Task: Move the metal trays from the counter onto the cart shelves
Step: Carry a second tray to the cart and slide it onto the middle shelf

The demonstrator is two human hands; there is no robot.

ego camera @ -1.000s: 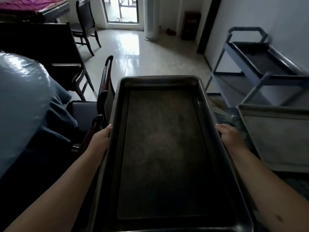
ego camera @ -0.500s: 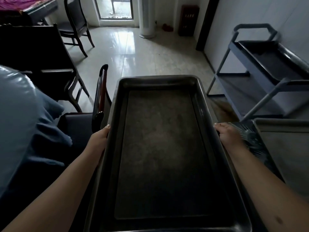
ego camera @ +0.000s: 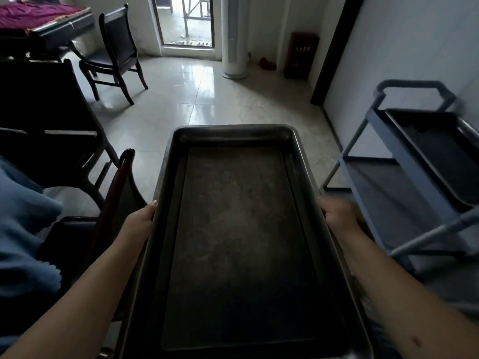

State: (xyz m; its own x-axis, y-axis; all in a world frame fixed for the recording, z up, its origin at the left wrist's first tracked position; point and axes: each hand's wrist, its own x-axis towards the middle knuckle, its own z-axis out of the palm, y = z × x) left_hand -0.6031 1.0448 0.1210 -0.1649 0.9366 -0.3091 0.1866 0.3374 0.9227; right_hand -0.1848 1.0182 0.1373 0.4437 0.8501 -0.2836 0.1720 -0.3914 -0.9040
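Observation:
I hold a long, dark metal tray point(ego camera: 238, 229) level in front of me, its short end pointing away. My left hand point(ego camera: 138, 221) grips its left rim and my right hand point(ego camera: 337, 216) grips its right rim, both about halfway along. The tray is empty. To the right stands a grey-blue cart point(ego camera: 404, 161) with a looped handle; another dark tray point(ego camera: 440, 151) lies on its top shelf, and the lower shelf point(ego camera: 383, 195) is bare. The cart is apart from the tray I carry.
Dark wooden chairs point(ego camera: 114, 55) stand at the left and far left, one chair back point(ego camera: 121, 182) close to the tray's left side. A blue cloth-covered surface point(ego camera: 23, 229) fills the lower left. A white column point(ego camera: 234, 37) and a doorway lie ahead across the tiled floor point(ego camera: 207, 99).
My view has swung and moved forward: the cart has come nearer at the right, and the pale tray on the counter at the lower right has dropped out of sight. Both hands keep their grip.

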